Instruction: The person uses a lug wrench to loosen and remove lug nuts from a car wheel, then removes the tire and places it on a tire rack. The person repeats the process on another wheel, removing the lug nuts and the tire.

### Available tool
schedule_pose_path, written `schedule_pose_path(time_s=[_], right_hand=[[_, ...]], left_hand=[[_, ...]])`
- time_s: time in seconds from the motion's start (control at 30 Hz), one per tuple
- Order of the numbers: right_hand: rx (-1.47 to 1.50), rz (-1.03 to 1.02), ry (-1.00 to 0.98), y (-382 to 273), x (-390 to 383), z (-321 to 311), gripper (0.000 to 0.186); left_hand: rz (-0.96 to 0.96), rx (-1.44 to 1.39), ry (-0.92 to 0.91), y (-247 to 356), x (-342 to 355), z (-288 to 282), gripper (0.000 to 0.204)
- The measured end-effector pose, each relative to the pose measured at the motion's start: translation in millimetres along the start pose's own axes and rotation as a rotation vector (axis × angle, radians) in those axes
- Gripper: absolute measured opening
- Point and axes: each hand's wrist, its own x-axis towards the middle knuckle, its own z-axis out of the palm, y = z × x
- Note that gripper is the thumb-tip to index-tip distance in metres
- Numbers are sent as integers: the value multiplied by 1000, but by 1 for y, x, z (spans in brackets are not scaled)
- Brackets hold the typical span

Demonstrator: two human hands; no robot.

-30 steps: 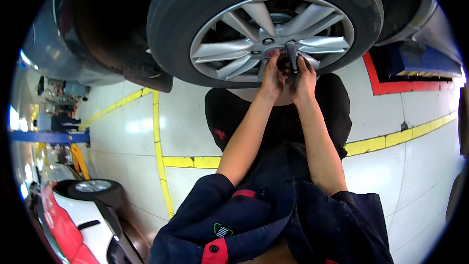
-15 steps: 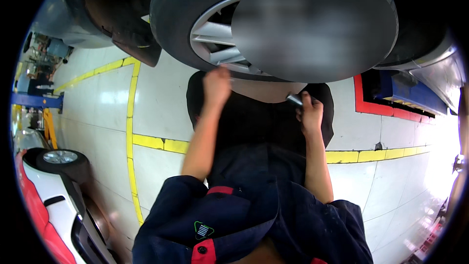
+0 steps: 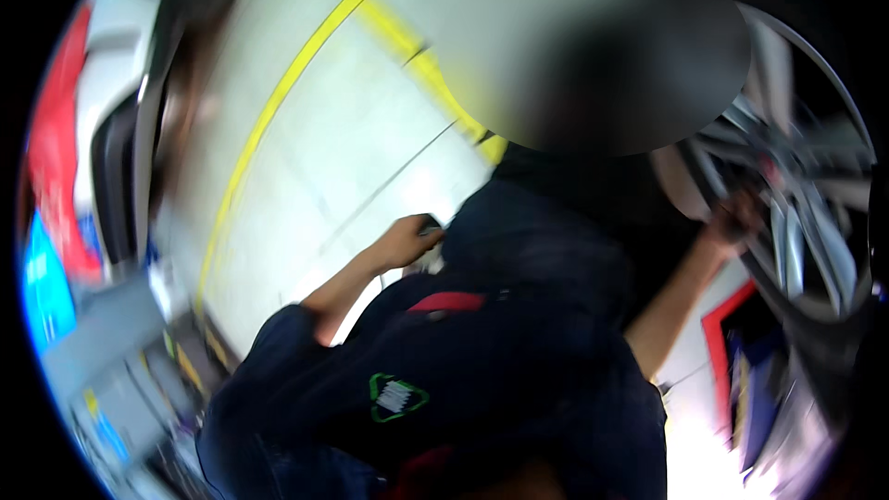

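Note:
My left hand (image 3: 407, 243) is closed in front of my waist, over the floor. A small dark piece with a metallic face (image 3: 429, 225) pokes out between its thumb and fingers; blur keeps its kind unclear. Out to the right, my right hand (image 3: 734, 218) reaches to the silver spoked wheel (image 3: 790, 245), at the spokes near the hub. Its fingers are shadowed and smeared, so I cannot tell whether they hold anything. A reddish spot shows at the hub, just beyond the fingertips. A blurred disc covers the upper middle of the view.
Yellow lines (image 3: 296, 65) mark the pale floor. A white and red car (image 3: 116, 120) stands at the far left, with grey cabinets or boxes (image 3: 120, 389) below it in view. A red-edged dark recess (image 3: 718, 343) lies beneath the wheel at right.
My view has swung round, so the wheel now sits at the right. My right hand has gone to the wheel's spokes; my left hand has left the wheel and holds a small dark piece by my waist.

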Motion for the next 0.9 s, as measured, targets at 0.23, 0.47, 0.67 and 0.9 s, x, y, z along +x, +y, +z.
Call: schedule_pose_path(time_s=[0.23,0.47,0.67,0.9], right_hand=[[-154,311,182,-12,28,-3,18],[-691,195,225,-35,43,-22,20],[-1,246,63,-19,25,18,13],[194,304,61,-9,40,7,13]], left_hand=[[-240,-179,176,-82,-50,125,35],[-154,-318,177,-74,-80,147,28],[-78,-13,119,-70,-42,157,27],[-63,267,-125,-84,-20,122,29]])
